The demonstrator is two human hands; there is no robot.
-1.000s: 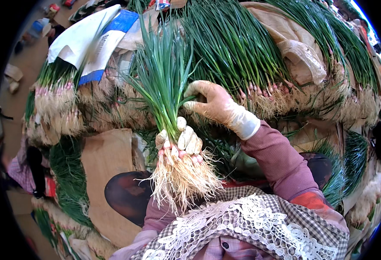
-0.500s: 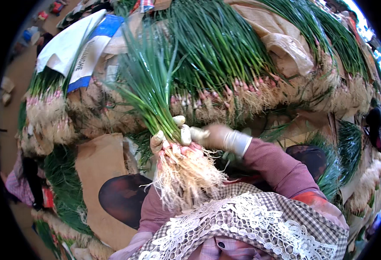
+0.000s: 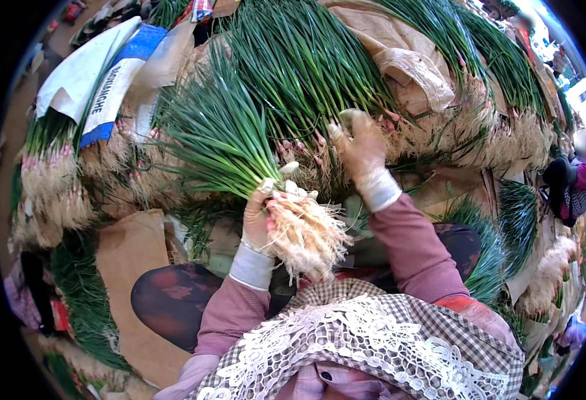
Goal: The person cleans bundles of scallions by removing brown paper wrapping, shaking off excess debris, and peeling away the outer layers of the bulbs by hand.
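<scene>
My left hand, in a pale glove, is wrapped round a bunch of spring onions just above the bulbs. Its green leaves fan out to the upper left, and its tangled pale roots hang toward my lap. White-covered fingertips show across the front of the bunch. Farther forward and to the right, my right hand reaches to the bulb end of a long pile of spring onions. Its thumb and fingers are apart, and I see nothing held between them.
Brown sacking lies over part of the pile, and a white and blue sack covers onions at the left. Flat cardboard lies by my left knee. More onions lie at the right, where another person is seen.
My right hand has moved from beside the bunch, forward and right to the pile. The held bunch has tilted, its leaves now leaning farther left. My left forearm shows more fully.
</scene>
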